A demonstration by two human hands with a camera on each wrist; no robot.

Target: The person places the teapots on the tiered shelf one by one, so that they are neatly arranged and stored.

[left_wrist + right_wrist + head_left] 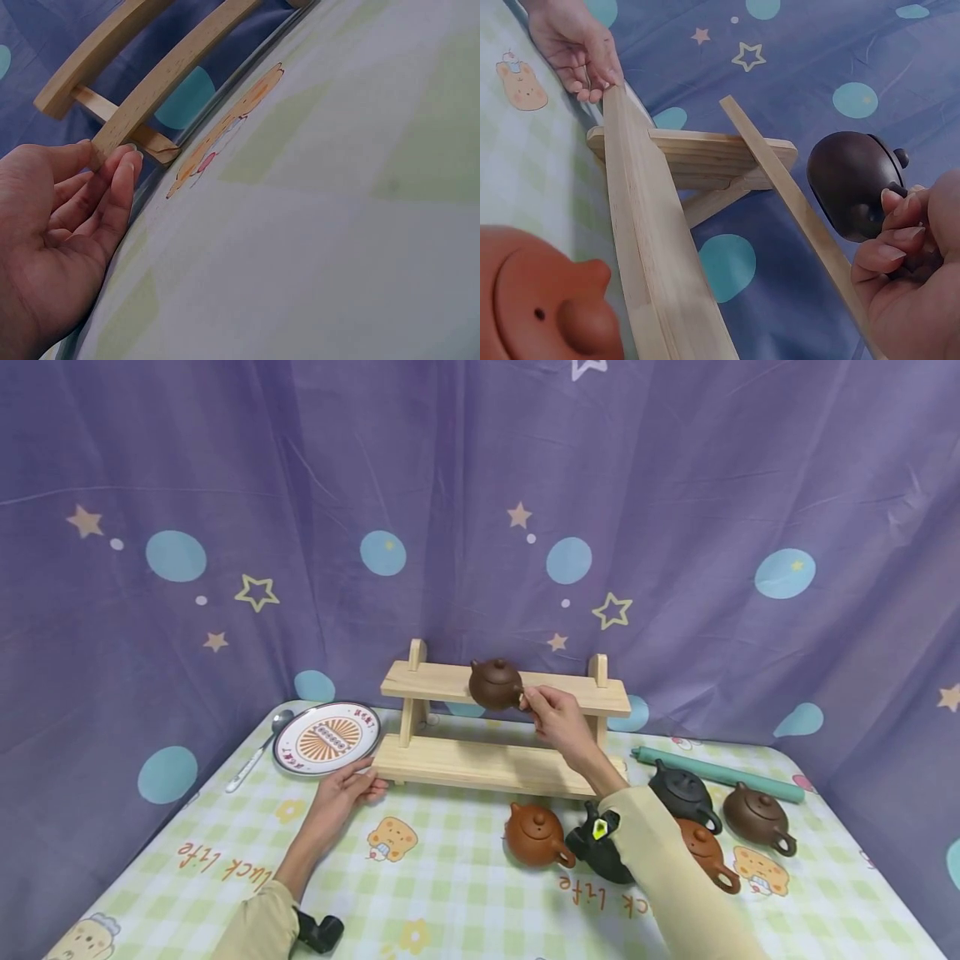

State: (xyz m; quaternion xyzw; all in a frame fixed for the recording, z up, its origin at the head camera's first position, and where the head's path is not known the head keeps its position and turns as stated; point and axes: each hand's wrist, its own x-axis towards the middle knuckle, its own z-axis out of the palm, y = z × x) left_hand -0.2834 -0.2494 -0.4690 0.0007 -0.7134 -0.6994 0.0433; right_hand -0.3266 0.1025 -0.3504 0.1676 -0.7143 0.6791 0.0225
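My right hand (558,722) holds a smooth, near-matt brown teapot (495,684); my left hand (343,789) pinches a shelf (465,760) of smooth, grained wood. Near the tabletop's (450,893) far left corner, a shiny metal-bowled spoon (255,762); beyond the far edge, a creased cloth curtain (480,460).

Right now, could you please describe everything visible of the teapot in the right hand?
The dark brown teapot looks like matte clay: round body, short spout, lid on, round knob on top. In the head view it is roughly upright, spout leftward, seen against the upper board of the wooden shelf stand; whether it touches the wood is unclear. The right hand grips its handle.
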